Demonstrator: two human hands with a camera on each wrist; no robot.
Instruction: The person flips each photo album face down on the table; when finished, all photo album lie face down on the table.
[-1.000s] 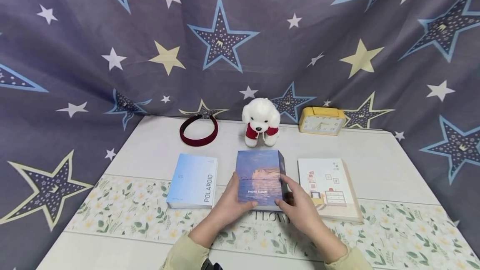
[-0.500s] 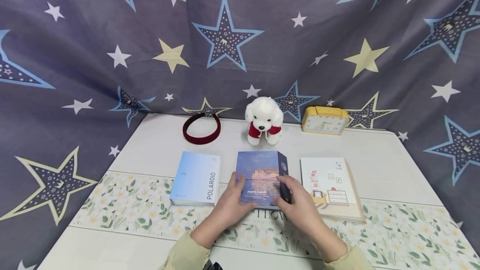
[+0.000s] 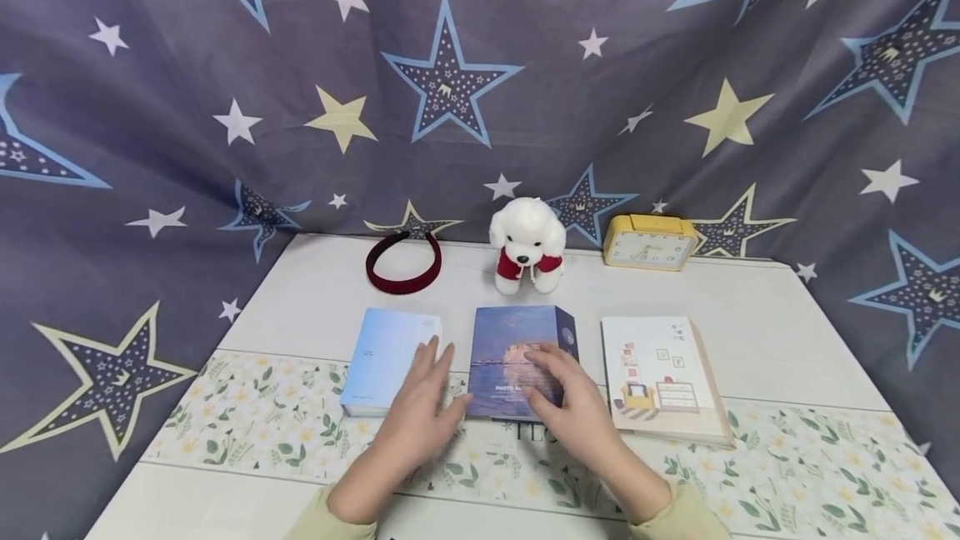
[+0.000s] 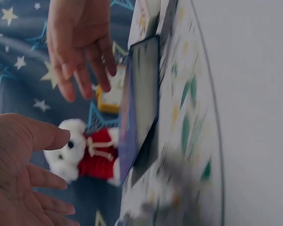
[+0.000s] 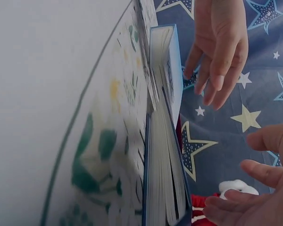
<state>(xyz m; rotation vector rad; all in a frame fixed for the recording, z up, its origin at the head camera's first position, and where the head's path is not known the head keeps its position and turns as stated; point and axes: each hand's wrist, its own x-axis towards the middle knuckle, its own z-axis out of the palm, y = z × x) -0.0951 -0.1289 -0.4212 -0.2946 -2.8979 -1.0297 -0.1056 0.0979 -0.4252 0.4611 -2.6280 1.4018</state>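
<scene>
While holding left hand [image 3: 416, 417] and right hand [image 3: 576, 408] apart, loose and empty, lift straight clear without nudging seascape photo album [image 3: 498, 350], lying on surface [image 3: 307, 307] between sky-blue book [image 3: 384, 357] and illustrated-cover book [image 3: 658, 373].

Left sleeve [image 3: 332, 517] and right sleeve [image 3: 678, 513] are matching: pale yellow-green, plain. Left hand [image 3: 420, 411], right hand [image 3: 573, 402] both showing bare.
</scene>
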